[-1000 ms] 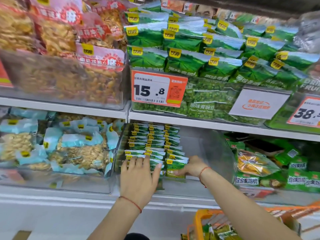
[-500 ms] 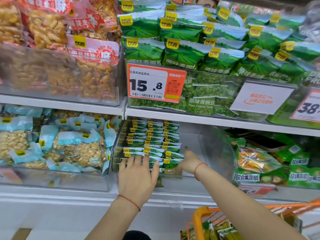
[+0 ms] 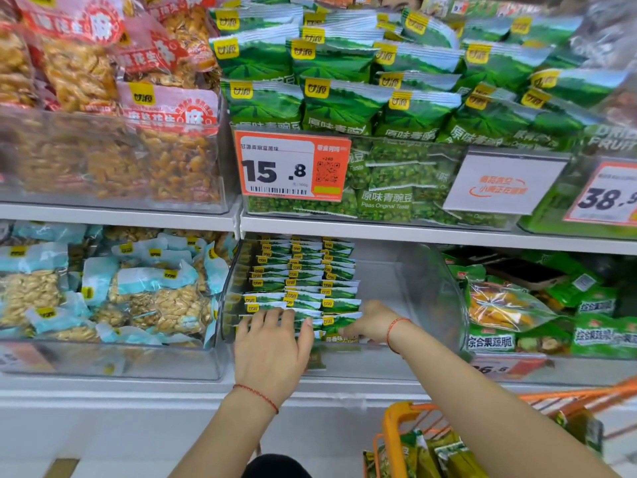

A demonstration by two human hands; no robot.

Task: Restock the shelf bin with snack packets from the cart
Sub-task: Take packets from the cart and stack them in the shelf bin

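1. While squaring the rows of green pea packets (image 3: 303, 281) in the clear shelf bin (image 3: 431, 288): left hand (image 3: 272, 346) spread flat, fingers straight, pressing the front packets.
2. Right hand (image 3: 370, 322) at the row's right end; fingers hidden behind packets, closure cannot be told.
3. Right half of bin unfilled.
4. Next, probably: fetch further packets from the orange cart (image 3: 393, 422) below right; stand them upright beside the rows.

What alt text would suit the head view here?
Both hands press on rows of small green snack packets standing in a clear shelf bin: the left hand flat across the front packets, the right hand at the row's right end. An orange cart holding more packets sits at lower right.
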